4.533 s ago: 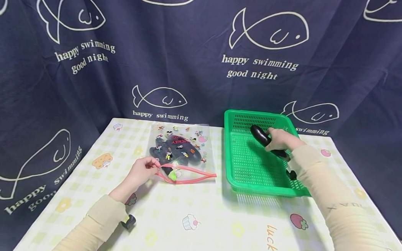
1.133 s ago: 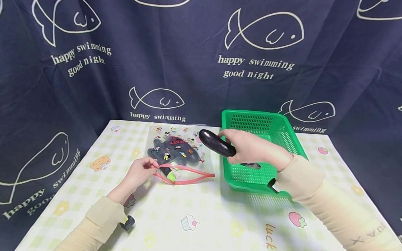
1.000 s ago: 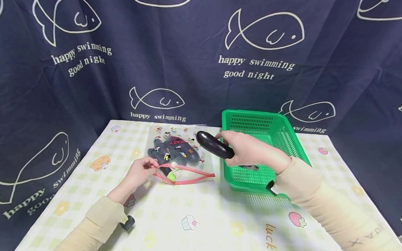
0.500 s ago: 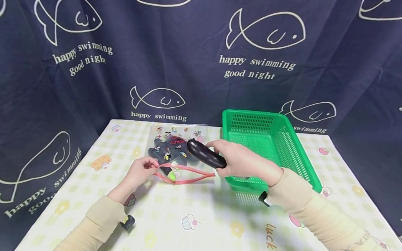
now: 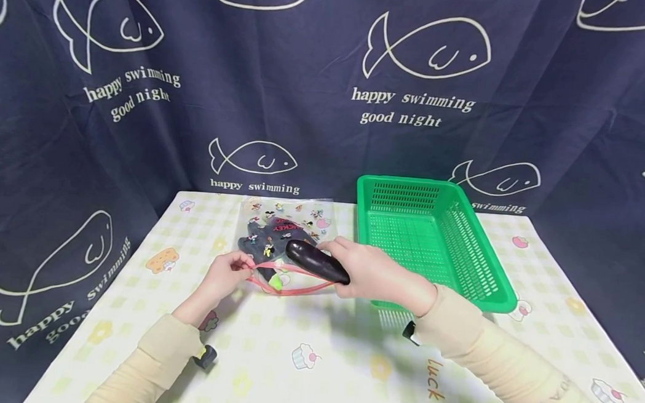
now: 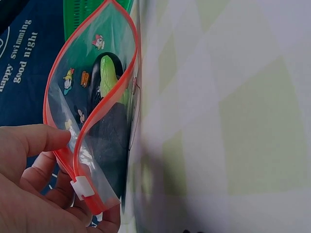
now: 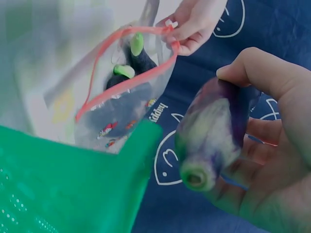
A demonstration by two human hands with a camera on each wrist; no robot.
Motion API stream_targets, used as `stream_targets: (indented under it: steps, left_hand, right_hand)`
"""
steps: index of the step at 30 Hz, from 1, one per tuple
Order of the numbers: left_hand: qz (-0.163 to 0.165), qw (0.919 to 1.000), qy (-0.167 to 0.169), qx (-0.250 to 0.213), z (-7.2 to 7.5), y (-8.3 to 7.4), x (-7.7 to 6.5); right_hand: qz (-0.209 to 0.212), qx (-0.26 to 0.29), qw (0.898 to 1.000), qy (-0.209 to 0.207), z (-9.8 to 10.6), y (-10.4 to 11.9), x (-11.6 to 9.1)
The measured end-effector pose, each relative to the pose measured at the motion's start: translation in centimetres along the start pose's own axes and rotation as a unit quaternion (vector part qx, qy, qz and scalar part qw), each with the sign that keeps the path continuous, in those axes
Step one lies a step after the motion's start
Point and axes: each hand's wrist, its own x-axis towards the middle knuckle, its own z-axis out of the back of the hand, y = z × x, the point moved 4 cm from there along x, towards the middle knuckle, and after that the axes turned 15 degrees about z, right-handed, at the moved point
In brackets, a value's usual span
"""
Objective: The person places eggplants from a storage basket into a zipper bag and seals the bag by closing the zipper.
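My right hand (image 5: 370, 271) grips a dark purple eggplant (image 5: 314, 261) around its body, holding it over the right part of the bag's mouth. Its pale stem end (image 7: 197, 175) faces the right wrist camera. The clear zip bag (image 5: 327, 209), printed with small cartoon figures, lies on the table with its red-edged mouth gaping toward me. Thumb and fingers of my left hand (image 5: 228, 277) pinch the bag's left corner, beside a white slider (image 6: 82, 188). Inside the bag are dark eggplants; green stem ends (image 7: 137, 44) show at the mouth.
A green slotted basket (image 5: 361, 241) stands to the right of the bag, and nothing shows inside it. A pale checked cloth (image 5: 268, 364) covers the table. Behind hangs a navy curtain (image 5: 326, 134) with fish drawings.
My right hand has lifted the eggplant out of the green basket and carried it left, then nearer to me, over the bag's mouth. My left hand keeps its pinch on the bag corner.
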Motion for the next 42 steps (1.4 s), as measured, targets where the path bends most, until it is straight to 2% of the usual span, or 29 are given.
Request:
stream_targets:
  steps: [6,12,18,27,32,36,42]
  left_hand:
    - [-0.001,1.0,0.004,-0.004,0.1,-0.2,-0.2]
    - [-0.003,0.9999,0.012,-0.01,0.1,-0.2,-0.3]
    - [-0.001,0.9998,0.014,-0.011,0.1,-0.2,-0.2]
    - [0.0,0.9998,0.011,-0.015,0.1,-0.2,-0.2]
    - [-0.001,0.9998,0.009,-0.017,0.0,-0.1,-0.1]
    - [-0.001,0.9999,0.006,-0.015,0.0,0.0,0.0]
    - [0.0,0.9999,0.006,-0.014,0.0,-0.1,0.0]
  right_hand:
    - [0.011,-0.019,1.0,-0.009,-0.9,0.4,0.2]
    - [0.047,-0.075,0.996,-0.02,-1.8,1.3,0.6]
    - [0.066,-0.114,0.991,-0.019,-2.9,2.2,0.9]
    - [0.101,-0.181,0.978,-0.038,-4.2,3.2,1.4]
    - [0.117,-0.228,0.965,-0.052,-4.8,3.7,1.6]
    - [0.121,-0.252,0.959,-0.042,-5.4,4.1,1.7]
    - [0.114,-0.246,0.962,-0.016,-6.3,4.4,1.9]
